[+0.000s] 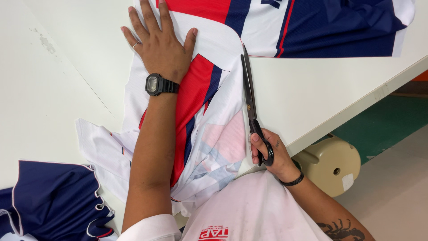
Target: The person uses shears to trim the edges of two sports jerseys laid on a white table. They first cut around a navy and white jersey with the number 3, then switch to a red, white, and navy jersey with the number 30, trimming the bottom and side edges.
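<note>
Your left hand (161,47) flat, open, pinning fabric (209,120) on counter (312,98). Your right hand (269,154) closed through scissors (249,96) handles, blades nearly shut along fabric edge. Cutting step; likely reopen blades, advance along edge.

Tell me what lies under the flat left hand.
The left hand presses printed white, red and navy fabric onto the white table. Whatever lies beneath that fabric is covered.
</note>
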